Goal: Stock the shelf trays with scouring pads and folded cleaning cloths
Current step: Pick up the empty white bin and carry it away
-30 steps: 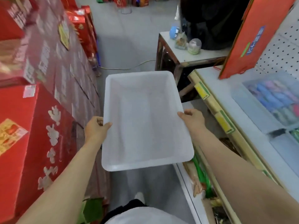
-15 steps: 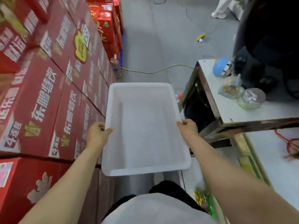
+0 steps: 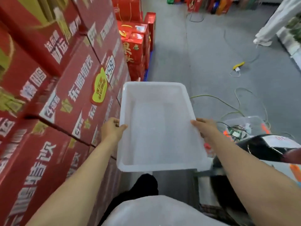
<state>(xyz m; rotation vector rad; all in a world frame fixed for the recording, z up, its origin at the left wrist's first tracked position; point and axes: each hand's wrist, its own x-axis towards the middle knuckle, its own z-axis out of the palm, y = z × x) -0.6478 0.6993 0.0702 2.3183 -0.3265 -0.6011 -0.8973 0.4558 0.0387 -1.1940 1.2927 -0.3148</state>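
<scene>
Tray [image 3: 156,168] gripped by both hands [image 3: 112,129] [image 3: 206,128] beside stacked cartons [image 3: 65,95].

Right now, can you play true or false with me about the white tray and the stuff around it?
1. Both hands hold the white tray. True: the left hand and right hand grip its long sides.
2. The tray is full of cloths. False: nothing lies in it.
3. Red boxes are stacked on the person's left. True.
4. The tray rests on the floor. False: it is held up in the air.
5. A yellow plug lies on the grey floor. True.
</scene>
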